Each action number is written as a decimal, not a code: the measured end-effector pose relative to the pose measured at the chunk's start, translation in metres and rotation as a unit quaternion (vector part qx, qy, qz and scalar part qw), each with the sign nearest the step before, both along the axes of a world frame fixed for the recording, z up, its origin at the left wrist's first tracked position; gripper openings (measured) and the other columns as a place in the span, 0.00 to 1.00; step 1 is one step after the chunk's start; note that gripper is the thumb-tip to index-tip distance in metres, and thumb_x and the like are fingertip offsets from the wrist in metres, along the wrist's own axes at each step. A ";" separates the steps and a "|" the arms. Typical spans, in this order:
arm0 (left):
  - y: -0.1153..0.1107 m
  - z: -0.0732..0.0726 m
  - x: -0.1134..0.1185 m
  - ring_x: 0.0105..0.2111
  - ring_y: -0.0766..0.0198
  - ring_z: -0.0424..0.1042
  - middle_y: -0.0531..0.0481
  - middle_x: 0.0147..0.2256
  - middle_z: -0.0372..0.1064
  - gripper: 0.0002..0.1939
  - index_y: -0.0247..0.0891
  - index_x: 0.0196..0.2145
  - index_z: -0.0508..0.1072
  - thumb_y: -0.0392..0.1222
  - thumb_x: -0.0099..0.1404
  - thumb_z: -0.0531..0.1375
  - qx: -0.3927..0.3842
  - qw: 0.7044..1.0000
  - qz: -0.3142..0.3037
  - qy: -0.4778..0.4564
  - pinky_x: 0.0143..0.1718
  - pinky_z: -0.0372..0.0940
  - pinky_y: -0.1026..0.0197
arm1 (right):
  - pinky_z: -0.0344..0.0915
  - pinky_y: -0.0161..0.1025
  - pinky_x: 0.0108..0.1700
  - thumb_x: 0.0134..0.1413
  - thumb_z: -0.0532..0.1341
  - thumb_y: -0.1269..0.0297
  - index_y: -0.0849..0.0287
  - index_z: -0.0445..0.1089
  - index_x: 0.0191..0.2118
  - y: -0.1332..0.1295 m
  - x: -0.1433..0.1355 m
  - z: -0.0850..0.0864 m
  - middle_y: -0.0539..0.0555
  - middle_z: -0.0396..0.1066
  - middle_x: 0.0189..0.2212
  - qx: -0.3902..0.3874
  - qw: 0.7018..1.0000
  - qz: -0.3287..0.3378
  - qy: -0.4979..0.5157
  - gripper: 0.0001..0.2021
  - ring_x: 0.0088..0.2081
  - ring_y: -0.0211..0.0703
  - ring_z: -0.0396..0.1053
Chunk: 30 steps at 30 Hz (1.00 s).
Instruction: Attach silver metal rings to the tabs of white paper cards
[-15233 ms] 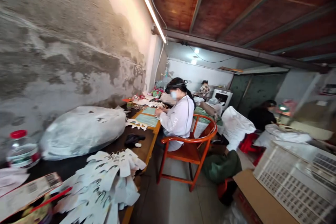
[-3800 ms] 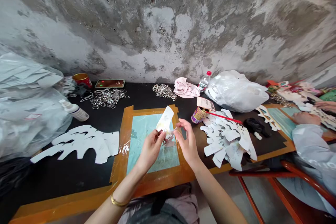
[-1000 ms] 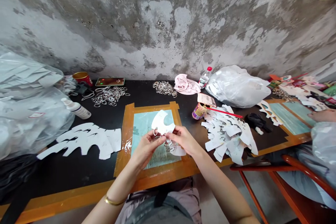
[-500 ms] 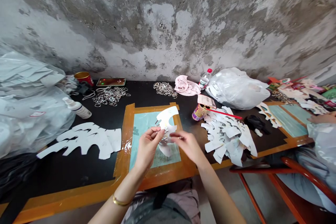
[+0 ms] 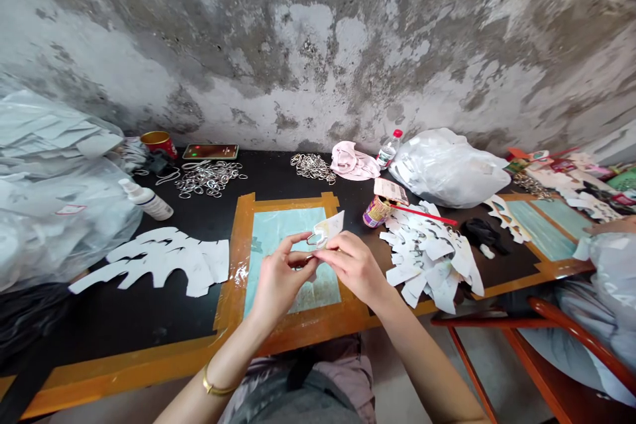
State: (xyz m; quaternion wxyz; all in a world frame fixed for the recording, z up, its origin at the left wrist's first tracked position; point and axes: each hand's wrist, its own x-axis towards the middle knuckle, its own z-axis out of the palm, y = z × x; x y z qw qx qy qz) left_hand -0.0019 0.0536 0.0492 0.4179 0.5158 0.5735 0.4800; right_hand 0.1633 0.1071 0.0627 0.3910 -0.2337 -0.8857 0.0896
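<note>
Over the pale blue work mat, both of my hands are closed around one small white cut-out piece, which looks like stiff paper or thin sheet. The thumb and fingers of my left hand pinch its lower left side. A silvery metal ring shows at my left fingertips, against the piece. My right hand grips the piece from the right, fingertips meeting those of the left. The lower part of the piece is mostly covered by my fingers.
White cut-outs lie left, and a heap of them right. Metal rings form piles near a phone. A tin with a red stick, a bottle and plastic bags stand around. Another person sits far right.
My right hand has come in to the left and now grips the white piece. The piece has turned and tilted, its upper end pointing to the right.
</note>
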 end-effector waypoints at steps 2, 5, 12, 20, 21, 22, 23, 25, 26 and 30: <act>-0.001 0.002 -0.001 0.27 0.59 0.77 0.53 0.30 0.78 0.21 0.42 0.51 0.67 0.46 0.62 0.63 0.016 0.999 0.007 0.032 0.36 0.68 0.60 | 0.66 0.39 0.42 0.62 0.58 0.72 0.60 0.71 0.42 0.001 0.002 0.002 0.55 0.70 0.34 -0.024 1.000 0.005 -0.016 0.06 0.39 0.41 0.67; -0.004 0.002 -0.001 0.32 0.58 0.78 0.54 0.33 0.79 0.19 0.44 0.51 0.66 0.43 0.63 0.61 0.026 0.996 0.010 0.090 0.37 0.67 0.60 | 0.66 0.41 0.45 0.63 0.57 0.71 0.60 0.67 0.42 0.000 0.004 0.008 0.56 0.69 0.38 -0.101 0.993 0.017 -0.062 0.04 0.42 0.43 0.67; -0.007 0.000 0.003 0.33 0.60 0.77 0.55 0.35 0.79 0.18 0.46 0.49 0.62 0.41 0.63 0.61 0.009 0.996 -0.028 0.083 0.36 0.65 0.62 | 0.66 0.41 0.41 0.55 0.57 0.76 0.59 0.62 0.34 0.000 0.006 0.008 0.54 0.66 0.33 -0.104 0.989 0.017 -0.107 0.05 0.39 0.44 0.66; 0.014 -0.018 -0.004 0.30 0.68 0.70 0.50 0.32 0.75 0.21 0.35 0.42 0.68 0.47 0.55 0.68 -0.173 0.936 -0.112 -0.284 0.33 0.61 0.67 | 0.67 0.39 0.38 0.52 0.58 0.81 0.58 0.61 0.33 -0.004 0.003 -0.018 0.54 0.70 0.33 0.044 0.999 0.006 0.021 0.10 0.35 0.41 0.67; 0.015 -0.021 -0.004 0.30 0.68 0.69 0.49 0.31 0.75 0.21 0.34 0.41 0.71 0.48 0.55 0.68 -0.185 0.929 -0.124 -0.295 0.33 0.61 0.67 | 0.67 0.39 0.38 0.52 0.58 0.81 0.57 0.61 0.33 -0.004 0.003 -0.021 0.54 0.70 0.33 0.039 0.999 0.008 0.027 0.10 0.35 0.41 0.67; 0.015 -0.023 -0.004 0.30 0.68 0.68 0.49 0.31 0.74 0.20 0.33 0.40 0.72 0.49 0.55 0.68 -0.189 0.927 -0.130 -0.298 0.33 0.60 0.68 | 0.67 0.39 0.38 0.52 0.58 0.81 0.57 0.60 0.32 -0.004 0.004 -0.023 0.54 0.71 0.33 0.032 0.999 0.007 0.030 0.10 0.35 0.41 0.68; 0.016 -0.025 -0.003 0.30 0.68 0.67 0.50 0.31 0.73 0.19 0.33 0.38 0.74 0.49 0.55 0.68 -0.188 0.927 -0.131 -0.296 0.32 0.59 0.68 | 0.68 0.39 0.38 0.52 0.59 0.80 0.57 0.60 0.32 -0.004 0.005 -0.024 0.54 0.71 0.33 0.026 0.999 0.004 0.034 0.10 0.35 0.41 0.68; 0.015 -0.027 -0.002 0.28 0.69 0.65 0.51 0.28 0.72 0.17 0.33 0.35 0.76 0.50 0.56 0.67 -0.181 0.930 -0.136 -0.288 0.30 0.58 0.68 | 0.68 0.40 0.38 0.52 0.59 0.80 0.57 0.60 0.32 -0.004 0.006 -0.026 0.54 0.71 0.33 0.020 0.999 -0.003 0.041 0.10 0.36 0.42 0.68; 0.015 -0.027 -0.001 0.28 0.69 0.65 0.51 0.27 0.71 0.16 0.33 0.34 0.76 0.50 0.56 0.67 -0.179 0.931 -0.143 -0.286 0.30 0.58 0.68 | 0.68 0.39 0.39 0.53 0.59 0.80 0.57 0.60 0.32 -0.005 0.006 -0.026 0.55 0.72 0.34 0.017 0.999 -0.006 0.046 0.10 0.37 0.42 0.68; 0.015 -0.027 0.001 0.36 0.62 0.69 0.48 0.33 0.75 0.14 0.36 0.37 0.79 0.49 0.58 0.66 -0.135 0.952 -0.144 -0.232 0.39 0.61 0.65 | 0.68 0.38 0.39 0.56 0.60 0.78 0.57 0.64 0.36 -0.007 0.006 -0.025 0.53 0.72 0.33 -0.057 0.995 -0.028 0.073 0.08 0.36 0.40 0.69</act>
